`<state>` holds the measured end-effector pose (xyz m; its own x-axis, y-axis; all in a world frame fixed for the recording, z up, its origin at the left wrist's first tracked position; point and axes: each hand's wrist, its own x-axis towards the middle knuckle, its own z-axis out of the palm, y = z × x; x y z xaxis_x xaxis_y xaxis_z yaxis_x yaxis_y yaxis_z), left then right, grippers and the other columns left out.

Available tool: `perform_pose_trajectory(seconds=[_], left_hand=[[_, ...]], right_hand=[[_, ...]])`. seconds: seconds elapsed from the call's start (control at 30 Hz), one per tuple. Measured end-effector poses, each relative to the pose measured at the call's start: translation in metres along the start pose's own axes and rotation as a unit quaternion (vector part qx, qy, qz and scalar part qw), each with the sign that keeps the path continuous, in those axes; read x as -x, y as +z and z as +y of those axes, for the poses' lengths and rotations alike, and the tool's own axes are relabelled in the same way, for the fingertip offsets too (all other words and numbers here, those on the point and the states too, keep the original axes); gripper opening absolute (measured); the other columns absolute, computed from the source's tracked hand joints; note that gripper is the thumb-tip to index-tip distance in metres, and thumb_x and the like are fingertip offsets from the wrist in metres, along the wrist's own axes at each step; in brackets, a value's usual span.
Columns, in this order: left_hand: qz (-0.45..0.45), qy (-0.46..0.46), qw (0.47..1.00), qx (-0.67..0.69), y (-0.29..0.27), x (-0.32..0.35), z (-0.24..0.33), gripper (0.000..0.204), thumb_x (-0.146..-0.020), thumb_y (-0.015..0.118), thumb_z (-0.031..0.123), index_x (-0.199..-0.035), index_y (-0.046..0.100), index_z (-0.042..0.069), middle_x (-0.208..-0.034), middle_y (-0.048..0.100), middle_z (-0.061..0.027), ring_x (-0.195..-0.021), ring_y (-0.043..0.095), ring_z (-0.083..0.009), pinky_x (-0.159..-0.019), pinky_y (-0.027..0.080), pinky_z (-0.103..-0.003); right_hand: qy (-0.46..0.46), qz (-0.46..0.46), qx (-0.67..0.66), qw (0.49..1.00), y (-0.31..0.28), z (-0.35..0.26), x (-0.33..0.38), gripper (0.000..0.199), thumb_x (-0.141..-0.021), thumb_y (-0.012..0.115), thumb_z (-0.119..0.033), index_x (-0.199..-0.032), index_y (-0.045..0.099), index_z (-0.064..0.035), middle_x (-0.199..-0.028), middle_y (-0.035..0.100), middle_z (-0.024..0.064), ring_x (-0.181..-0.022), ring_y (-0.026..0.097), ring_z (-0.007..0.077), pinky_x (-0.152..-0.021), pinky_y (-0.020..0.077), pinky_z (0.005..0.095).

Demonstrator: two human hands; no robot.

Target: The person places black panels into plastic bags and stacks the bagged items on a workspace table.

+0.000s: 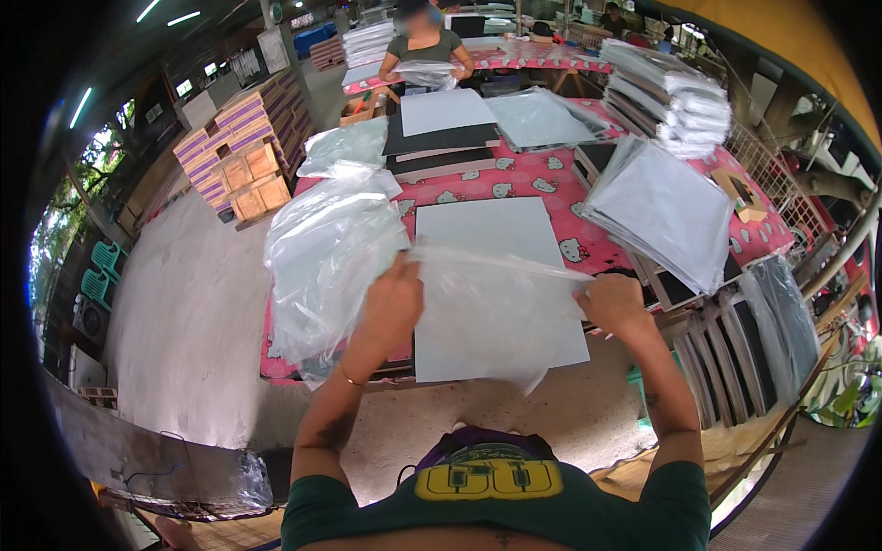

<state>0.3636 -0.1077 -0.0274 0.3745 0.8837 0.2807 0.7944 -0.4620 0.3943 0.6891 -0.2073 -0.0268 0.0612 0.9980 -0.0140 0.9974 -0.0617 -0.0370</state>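
Between my two hands a clear plastic bag (491, 308) is stretched, its upper edge pulled taut and its lower part hanging loose. My left hand (397, 296) is closed on the bag's left corner. The right corner is pinched in my right hand (614, 303). Under the bag lies a large white board (487, 222) with a dark edge, flat on the pink patterned tablecloth (524, 173). Left of it, close to my left hand, is a loose pile of clear plastic bags (322, 248). A stack of white sheets in plastic (663, 207) lies beyond my right hand.
Farther back are black boards topped by a white sheet (447, 112) and more bags (542, 119). Wrapped packs (675, 96) are piled at the far right. A person (424, 50) handles plastic across the table. Boxes (243, 133) stand left; upright boards (726, 358) lean at right.
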Motion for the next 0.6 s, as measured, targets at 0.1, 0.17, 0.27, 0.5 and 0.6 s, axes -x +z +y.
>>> perform_pose_trajectory(seconds=[0.1,0.17,0.27,0.5,0.6], left_hand=[[0.062,0.089,0.992,-0.061,-0.026,0.007,-0.029,0.033,-0.076,0.067,0.025,-0.087,0.063,-0.005,-0.125,0.051,-0.0261,-0.103,0.056,-0.0411,-0.088,0.048,-0.044],[0.103,0.183,0.959,-0.188,-0.047,0.019,-0.057,0.035,-0.076,0.068,0.031,-0.077,0.063,-0.004,-0.115,0.056,-0.0253,-0.097,0.058,-0.0389,-0.087,0.048,-0.044],[0.062,0.197,0.947,0.246,-0.076,0.018,-0.064,0.039,-0.076,0.069,0.035,-0.064,0.057,0.0,-0.098,0.059,-0.0185,-0.087,0.059,-0.0333,-0.079,0.048,-0.042],[-0.017,0.055,0.86,0.507,-0.099,0.025,-0.006,0.027,-0.095,0.052,0.032,-0.088,0.053,0.006,-0.074,0.054,-0.0011,-0.062,0.051,-0.0099,-0.054,0.043,-0.023],[0.107,0.037,0.693,0.712,-0.105,0.025,-0.007,0.04,-0.094,0.051,0.04,-0.116,0.049,0.006,-0.097,0.062,-0.0069,-0.083,0.062,-0.0167,-0.072,0.054,-0.029]], right_hand=[[0.002,0.019,-0.093,0.996,-0.014,0.022,0.02,0.04,-0.084,0.056,-0.046,-0.078,0.07,-0.0086,-0.065,0.064,0.0093,-0.068,0.065,0.0297,-0.062,0.049,0.0395],[-0.013,-0.037,-0.13,0.991,-0.024,0.026,0.033,0.045,-0.08,0.059,-0.051,-0.076,0.07,-0.0081,-0.06,0.062,0.0084,-0.068,0.065,0.029,-0.062,0.0486,0.0388],[-0.096,-0.018,-0.197,0.976,0.018,0.069,0.03,0.051,-0.075,0.061,-0.057,-0.082,0.068,-0.0066,-0.083,0.066,0.0133,-0.075,0.065,0.0312,-0.064,0.0502,0.039],[-0.143,-0.16,-0.791,0.573,0.023,0.037,0.037,0.043,-0.084,0.064,-0.032,-0.116,0.055,-0.0052,-0.098,0.065,0.0151,-0.091,0.063,0.0251,-0.087,0.0509,0.0416],[-0.341,-0.328,-0.37,0.8,-0.013,-0.004,0.028,0.029,-0.086,0.064,-0.029,-0.104,0.064,-0.0055,-0.091,0.066,0.0128,-0.087,0.064,0.0225,-0.084,0.0503,0.0411]])
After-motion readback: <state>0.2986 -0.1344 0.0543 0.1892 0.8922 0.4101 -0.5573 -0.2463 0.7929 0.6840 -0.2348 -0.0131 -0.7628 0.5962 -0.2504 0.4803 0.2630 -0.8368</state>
